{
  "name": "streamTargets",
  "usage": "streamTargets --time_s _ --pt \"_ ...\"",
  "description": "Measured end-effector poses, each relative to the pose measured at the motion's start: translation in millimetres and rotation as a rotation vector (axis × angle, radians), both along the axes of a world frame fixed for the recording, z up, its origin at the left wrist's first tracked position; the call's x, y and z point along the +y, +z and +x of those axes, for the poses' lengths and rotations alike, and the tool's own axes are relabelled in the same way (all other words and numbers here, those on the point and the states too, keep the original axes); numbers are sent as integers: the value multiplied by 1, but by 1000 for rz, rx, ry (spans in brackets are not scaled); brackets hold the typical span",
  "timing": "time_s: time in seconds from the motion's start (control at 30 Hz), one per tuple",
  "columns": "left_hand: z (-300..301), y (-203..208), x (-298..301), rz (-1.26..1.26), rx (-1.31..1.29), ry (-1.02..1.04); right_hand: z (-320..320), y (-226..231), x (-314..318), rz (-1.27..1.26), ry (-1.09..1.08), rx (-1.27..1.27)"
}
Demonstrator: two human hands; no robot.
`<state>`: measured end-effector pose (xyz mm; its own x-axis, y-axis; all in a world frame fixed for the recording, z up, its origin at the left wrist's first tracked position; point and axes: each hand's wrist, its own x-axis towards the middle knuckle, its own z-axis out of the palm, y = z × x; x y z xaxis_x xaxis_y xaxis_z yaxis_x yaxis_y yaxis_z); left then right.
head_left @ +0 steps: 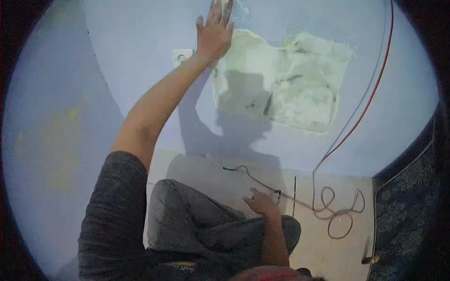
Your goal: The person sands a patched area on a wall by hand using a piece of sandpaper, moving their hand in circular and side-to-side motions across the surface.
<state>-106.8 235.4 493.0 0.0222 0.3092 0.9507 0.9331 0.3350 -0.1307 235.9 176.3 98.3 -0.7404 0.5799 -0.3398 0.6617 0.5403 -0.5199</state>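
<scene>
**Seated person pressing a hand to a patched wall**

A person sits cross-legged on the floor (323,253) facing a pale blue wall (140,56). The landmark is a large bare patch (290,84) of stripped plaster. Left of the patch sits a white wall socket (182,56). The left hand (214,33), fingers spread flat, presses at the patch's upper-left corner (apparently steadying or smoothing). Below the patch, the right hand (260,202) rests loosely curled on the knee, beside a thin cable (337,210) looping rightward.

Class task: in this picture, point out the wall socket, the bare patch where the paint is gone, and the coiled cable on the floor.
wall socket (181,57), head view, plate centre
bare patch (300,89), head view, middle
coiled cable (338,213), head view, loop
</scene>
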Motion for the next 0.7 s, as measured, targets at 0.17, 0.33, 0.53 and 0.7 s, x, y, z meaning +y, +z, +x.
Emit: streamTargets --time_s 0.17,0.33,0.53,0.7 --pt "-23 -58 25 110 21 -3 -5 26 -20 -10 16 -7" --pt "-23 -103 21 -32 14 -15 -6 10 -14 4 64 -2" --pt "-21 -119 0 -136 49 18 -8 8 -10 -2 40 -69" --pt "-10 -105 -13 -214 -15 38 -7 -6 -1 45 62 -78"
